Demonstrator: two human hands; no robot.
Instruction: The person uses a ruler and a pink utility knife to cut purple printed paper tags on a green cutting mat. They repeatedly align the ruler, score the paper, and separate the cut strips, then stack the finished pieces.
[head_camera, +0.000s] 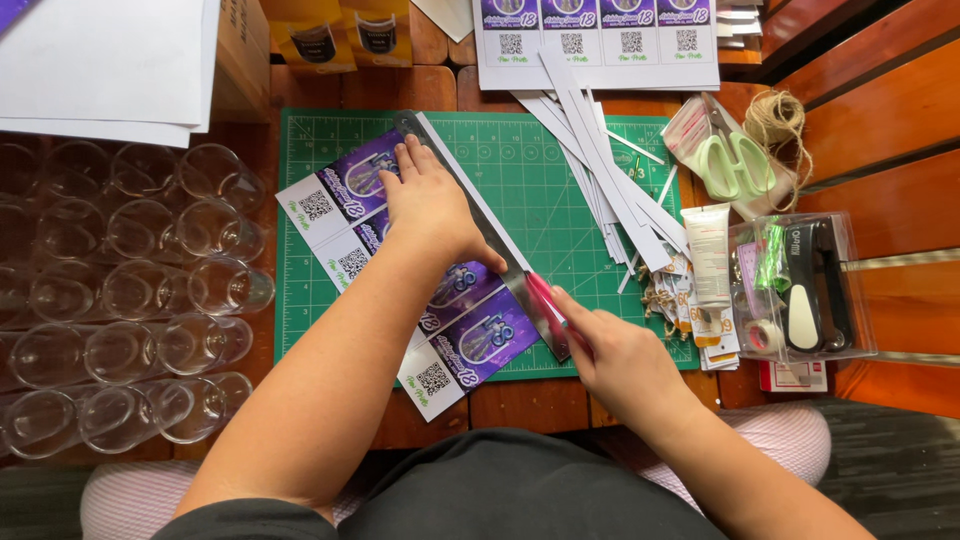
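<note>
Clear plastic cups (120, 300): we counted roughly twenty, lying in rows at the left.
Printed sheet (400, 270): one glossy purple-and-white strip on the green cutting mat (560, 170), under our flat, spread left hand (425, 205).
Metal ruler (490, 235): one, slanted, pinned by that hand.
Red cutter (545, 300): one, our right hand (620, 360) clenched around it at the ruler's lower end.
Paper offcuts (600, 170): many thin white strips.
Scissors (735, 165): one pale-green pair.

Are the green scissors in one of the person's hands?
No. The green scissors lie on the table beside the twine, while the right hand holds a red cutter against the ruler.
</note>
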